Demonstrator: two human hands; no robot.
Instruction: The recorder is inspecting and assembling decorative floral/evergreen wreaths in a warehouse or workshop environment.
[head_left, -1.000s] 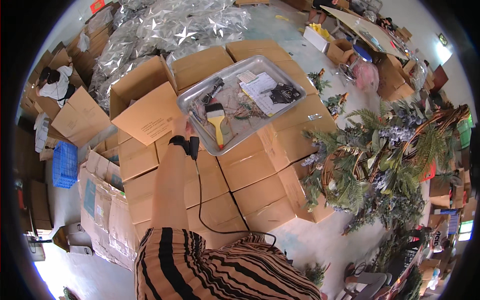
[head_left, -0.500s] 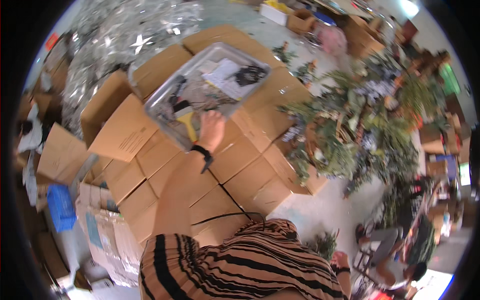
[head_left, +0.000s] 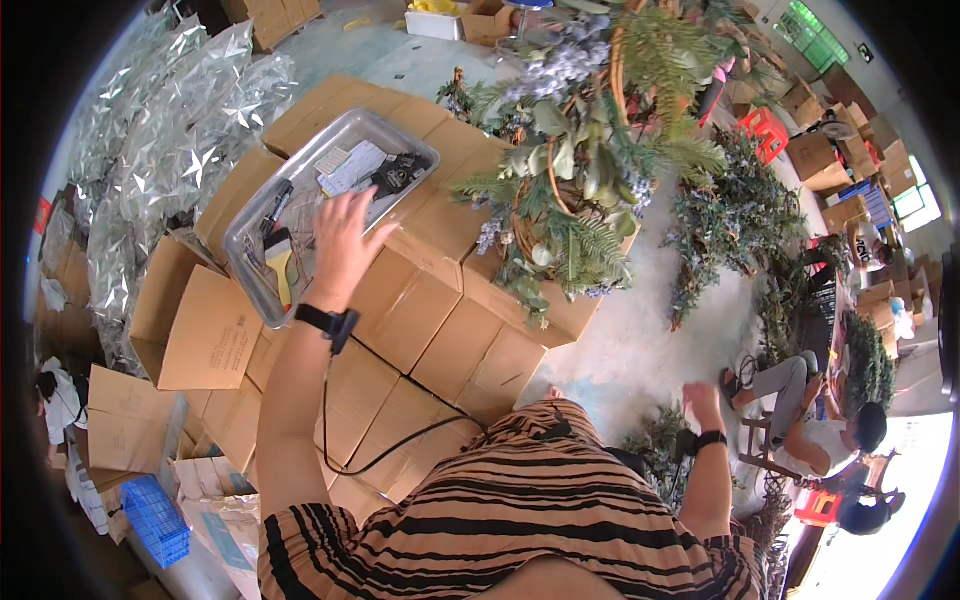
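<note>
Left hand [head_left: 345, 245]: spread wide, over the right side of the tray [head_left: 390, 133], on cartons [head_left: 400, 310] at left. Right hand [head_left: 703, 405]: grip cannot be told. Advisable: reach steeply, clear of the brush [head_left: 281, 262].

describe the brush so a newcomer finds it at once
On the cardboard boxes sits a grey tray. In its near end, left of the left hand, lies the brush. Its yellow handle stands out among black, grey and white things.

Shallow, silvery rectangular tray [head_left: 397, 137] resting on cardboard boxes [head_left: 405, 310]; inside, toward the near-left corner, yellow-handled, dark-bristled brush [head_left: 282, 266].
</note>
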